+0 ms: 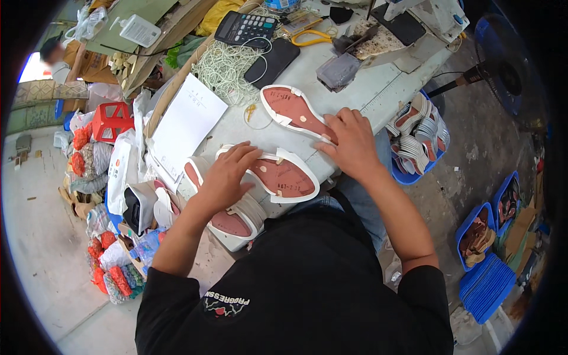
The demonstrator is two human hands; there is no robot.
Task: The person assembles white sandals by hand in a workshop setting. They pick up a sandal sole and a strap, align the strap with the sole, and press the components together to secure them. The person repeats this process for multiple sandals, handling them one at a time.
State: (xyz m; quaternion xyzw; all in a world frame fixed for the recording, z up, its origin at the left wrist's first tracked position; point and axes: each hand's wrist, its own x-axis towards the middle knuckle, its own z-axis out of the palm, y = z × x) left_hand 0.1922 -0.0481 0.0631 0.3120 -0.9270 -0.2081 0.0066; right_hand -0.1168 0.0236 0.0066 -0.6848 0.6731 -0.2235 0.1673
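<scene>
My right hand [353, 142] grips the narrow end of a reddish-brown shoe insole with a white rim [290, 106], thumb and fingers closed on it. A second insole of the same kind [290, 177] lies slantwise nearer my body. My left hand [228, 177] is closed around its narrow end, hiding part of it. Under my left hand and forearm sits a stack of similar white-edged insoles [248, 216] at the table's near edge. Small pale tabs show along the rims of both held insoles.
The pale work table [378, 94] bears a calculator [245, 29], a black phone [272, 63], tangled white cord [222, 68], yellow-handled scissors [310, 38] and paper sheets [188, 115]. Right of it stand a blue basket of insoles [405, 179] and a fan [503, 74]. Bags [89, 160] crowd the left.
</scene>
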